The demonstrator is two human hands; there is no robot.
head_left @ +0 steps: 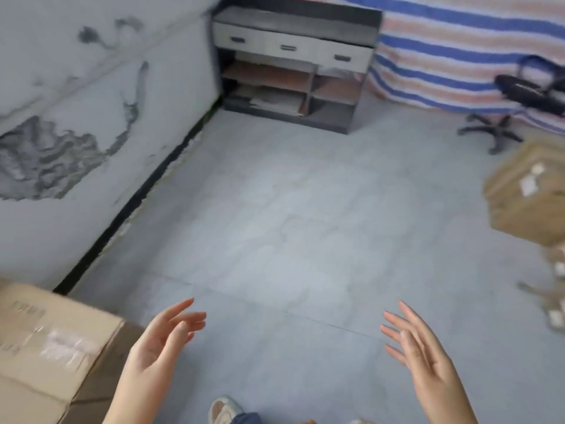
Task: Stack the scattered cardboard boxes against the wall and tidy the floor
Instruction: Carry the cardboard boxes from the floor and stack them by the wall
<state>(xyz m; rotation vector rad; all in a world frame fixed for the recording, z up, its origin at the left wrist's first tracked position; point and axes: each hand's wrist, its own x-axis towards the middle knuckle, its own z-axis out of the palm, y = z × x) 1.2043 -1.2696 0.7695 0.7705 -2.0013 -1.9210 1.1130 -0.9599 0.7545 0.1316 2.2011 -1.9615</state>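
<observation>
A large cardboard box (46, 344) with worn labels stands at the lower left, close to the wall (76, 123). My left hand (162, 341) hovers just right of it, fingers straight and spread, holding nothing. My right hand (419, 350) is raised at the lower right, palm facing inward, also empty. A second cardboard box (529, 194) with white stickers sits at the right edge of the floor, blurred. Smaller cardboard pieces (553, 289) lie below it, too smeared to make out.
A grey shelf unit (293, 65) with three drawers stands in the far corner. A striped blue and pink tarp (458, 50) hangs behind a black office chair (519, 96). Grey floor tiles (290, 224) stretch between the boxes. A shoe (223, 410) shows at the bottom.
</observation>
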